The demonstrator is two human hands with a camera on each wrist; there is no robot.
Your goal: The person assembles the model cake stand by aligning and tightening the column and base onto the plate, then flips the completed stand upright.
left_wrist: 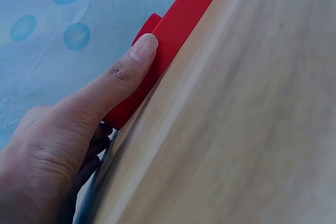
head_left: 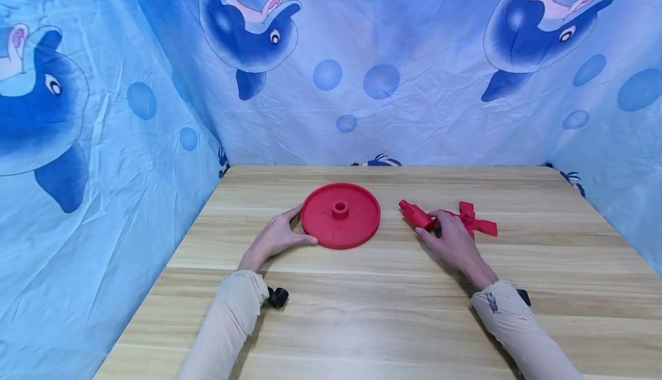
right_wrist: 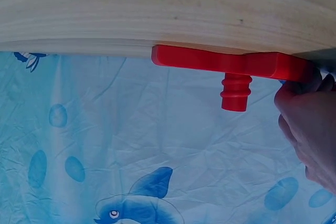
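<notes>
A red round disc [head_left: 357, 225] with a raised rim and a hollow hub at its centre lies flat on the table. My left hand [head_left: 276, 235] holds its left edge, thumb at the near side and fingers at the far side; the left wrist view shows the thumb [left_wrist: 143, 51] on the rim. Farther right, my right hand [head_left: 455, 243] grips the near end of a red stepped cylinder [head_left: 414, 214], whose narrow tip points away to the left. Just beyond that hand lies a red cross-shaped piece [head_left: 483, 227], partly hidden by it, with a ridged peg [right_wrist: 235, 94] rising from its middle.
The wooden table [head_left: 331, 322] carries these red parts on its far half. Blue cloth [head_left: 341, 133] printed with dolphins hangs behind it and at both sides. A black wrist device [head_left: 277, 298] sits at the left cuff.
</notes>
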